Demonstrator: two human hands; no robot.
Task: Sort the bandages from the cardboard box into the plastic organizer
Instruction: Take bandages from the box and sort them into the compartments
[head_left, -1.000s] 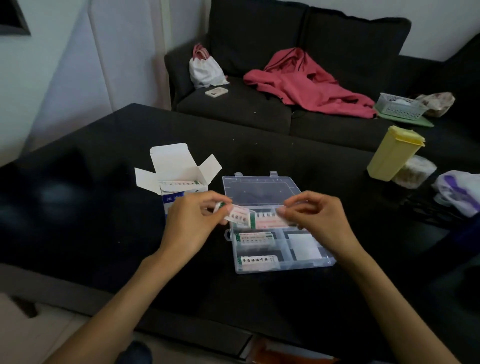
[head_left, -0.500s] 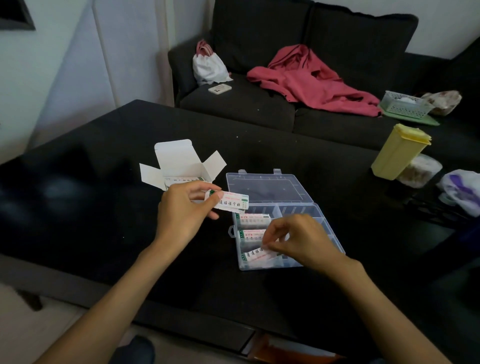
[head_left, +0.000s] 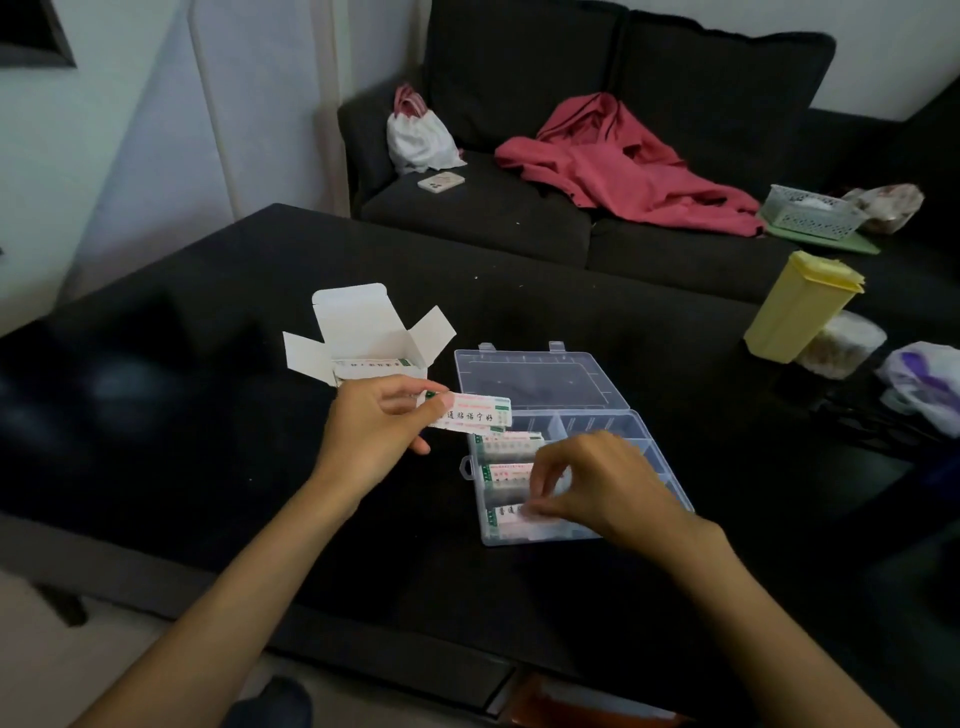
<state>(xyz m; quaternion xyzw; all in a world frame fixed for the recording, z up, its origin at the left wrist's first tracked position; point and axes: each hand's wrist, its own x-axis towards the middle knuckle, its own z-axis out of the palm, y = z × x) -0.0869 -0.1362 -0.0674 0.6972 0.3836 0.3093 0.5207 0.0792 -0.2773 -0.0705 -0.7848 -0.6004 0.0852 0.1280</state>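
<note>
A white cardboard box (head_left: 363, 332) stands open on the black table, with bandages showing inside it. To its right lies the clear plastic organizer (head_left: 540, 387), lid flipped back. My left hand (head_left: 379, 426) pinches a small stack of white bandage strips (head_left: 475, 413) just left of the organizer's top edge. Over the organizer's near left compartments, my right hand (head_left: 597, 486) has curled fingertips pinching a bandage (head_left: 511, 512) in the front compartment. More bandages (head_left: 506, 447) lie in the compartments behind it.
A yellow lidded container (head_left: 800, 306) and a round tub (head_left: 841, 345) stand at the table's right. A plastic bag (head_left: 924, 384) lies beyond them. Behind the table is a dark sofa with a red garment (head_left: 623, 166), a white bag (head_left: 418, 137) and a basket (head_left: 810, 213).
My right hand moved down from mid-air into the organizer's near left compartments with a bandage. My left hand stayed near the box, still holding its strips.
</note>
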